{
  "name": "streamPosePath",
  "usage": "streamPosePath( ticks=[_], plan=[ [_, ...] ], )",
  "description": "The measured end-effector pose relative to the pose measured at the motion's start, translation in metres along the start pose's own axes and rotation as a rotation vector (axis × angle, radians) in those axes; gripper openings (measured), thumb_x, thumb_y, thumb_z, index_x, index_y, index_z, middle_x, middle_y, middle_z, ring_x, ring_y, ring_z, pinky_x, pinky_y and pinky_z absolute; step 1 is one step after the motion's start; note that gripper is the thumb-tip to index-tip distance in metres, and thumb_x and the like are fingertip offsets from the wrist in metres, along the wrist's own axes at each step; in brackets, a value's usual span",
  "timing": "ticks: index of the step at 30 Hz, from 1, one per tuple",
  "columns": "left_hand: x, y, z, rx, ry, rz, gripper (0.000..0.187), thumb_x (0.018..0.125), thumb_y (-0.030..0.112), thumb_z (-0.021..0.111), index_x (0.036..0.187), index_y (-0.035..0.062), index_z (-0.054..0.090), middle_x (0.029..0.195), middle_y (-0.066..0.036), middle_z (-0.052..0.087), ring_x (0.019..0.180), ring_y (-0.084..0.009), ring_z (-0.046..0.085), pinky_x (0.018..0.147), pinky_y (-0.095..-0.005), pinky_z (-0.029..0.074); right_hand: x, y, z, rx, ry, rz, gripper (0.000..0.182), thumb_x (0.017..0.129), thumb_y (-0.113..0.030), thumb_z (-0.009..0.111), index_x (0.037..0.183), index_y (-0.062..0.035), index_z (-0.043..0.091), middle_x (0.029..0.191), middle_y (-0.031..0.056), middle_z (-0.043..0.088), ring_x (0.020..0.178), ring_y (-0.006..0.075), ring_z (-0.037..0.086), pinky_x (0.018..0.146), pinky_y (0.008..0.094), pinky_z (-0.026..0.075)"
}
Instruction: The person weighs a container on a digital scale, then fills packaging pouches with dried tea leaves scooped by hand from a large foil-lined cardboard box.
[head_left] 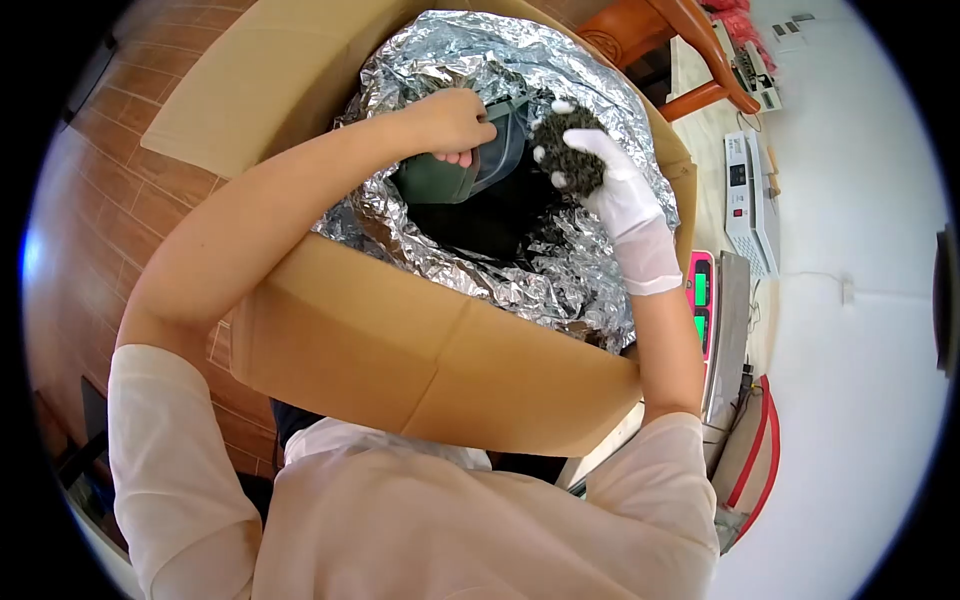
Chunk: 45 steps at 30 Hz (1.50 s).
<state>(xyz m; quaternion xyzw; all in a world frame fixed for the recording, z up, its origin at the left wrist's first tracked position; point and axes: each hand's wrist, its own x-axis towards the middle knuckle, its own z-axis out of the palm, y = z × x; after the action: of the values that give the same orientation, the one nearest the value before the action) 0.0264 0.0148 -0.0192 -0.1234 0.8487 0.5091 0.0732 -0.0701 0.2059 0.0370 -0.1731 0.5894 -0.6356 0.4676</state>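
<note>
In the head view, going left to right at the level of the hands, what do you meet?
Wooden floor → left hand on a dark green pouch → gloved right hand holding a clump of dark tea leaves → white machine on the table.

A foil liner (560, 270) sits in the box (400, 350); the scale (702, 300) stands right of it, the chair (660, 40) beyond.

Dark leaf clump (570, 150) beside green pouch (445, 178), above foil-lined box (400, 350).
</note>
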Motion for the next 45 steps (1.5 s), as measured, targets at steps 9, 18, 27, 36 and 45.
streamPosePath(
  ticks=[9,18,27,36,45],
  plan=[
    [-0.002,0.001,0.001,0.067,0.046,-0.013,0.032,0.088,0.021,0.044,0.079,-0.0026,0.063,0.057,-0.009,0.062,0.045,-0.0165,0.058,0.047,-0.0304,0.049,0.027,0.024,0.041,-0.035,0.298,-0.163,0.045,0.071,-0.009,0.072,0.109,-0.0016,0.048,0.096,0.0075,0.058,0.086,0.0187,0.058,0.073,0.0333,0.049],
    [-0.001,0.000,-0.006,0.183,0.135,-0.037,0.041,0.091,0.025,0.040,0.070,-0.0024,0.061,0.057,-0.009,0.063,0.045,-0.0190,0.058,0.053,-0.0331,0.051,0.026,0.039,0.059,-0.493,0.358,-0.220,0.038,0.089,-0.030,0.054,0.112,-0.0007,0.052,0.109,0.0089,0.054,0.102,0.0176,0.049,0.091,0.0296,0.038],
    [0.005,-0.011,-0.010,0.309,0.183,0.022,0.028,0.085,0.013,0.040,0.071,-0.0027,0.059,0.055,-0.011,0.061,0.048,-0.0213,0.061,0.053,-0.0339,0.052,0.038,0.025,0.006,-0.977,0.194,0.144,0.032,0.086,-0.026,0.047,0.100,-0.0015,0.062,0.086,0.0081,0.063,0.070,0.0163,0.060,0.059,0.0274,0.049],
    [0.011,-0.024,-0.017,0.369,0.322,0.182,0.022,0.079,0.011,0.044,0.071,0.0004,0.061,0.054,-0.013,0.060,0.057,-0.0257,0.064,0.061,-0.0375,0.052,0.151,0.213,-0.022,-1.375,-0.579,0.155,0.111,0.064,-0.064,0.065,0.142,-0.0013,0.019,0.144,0.0301,0.015,0.135,0.0409,0.016,0.109,0.0401,0.022],
    [0.019,-0.032,-0.010,0.522,0.467,0.265,0.017,0.076,0.011,0.049,0.076,0.0003,0.063,0.053,-0.012,0.059,0.063,-0.0276,0.065,0.064,-0.0382,0.052,0.115,0.241,-0.002,-1.814,-0.609,0.335,0.071,0.078,-0.008,0.059,0.140,-0.0265,0.029,0.139,0.0215,0.027,0.123,0.0421,0.037,0.097,0.0466,0.042]
  ],
)
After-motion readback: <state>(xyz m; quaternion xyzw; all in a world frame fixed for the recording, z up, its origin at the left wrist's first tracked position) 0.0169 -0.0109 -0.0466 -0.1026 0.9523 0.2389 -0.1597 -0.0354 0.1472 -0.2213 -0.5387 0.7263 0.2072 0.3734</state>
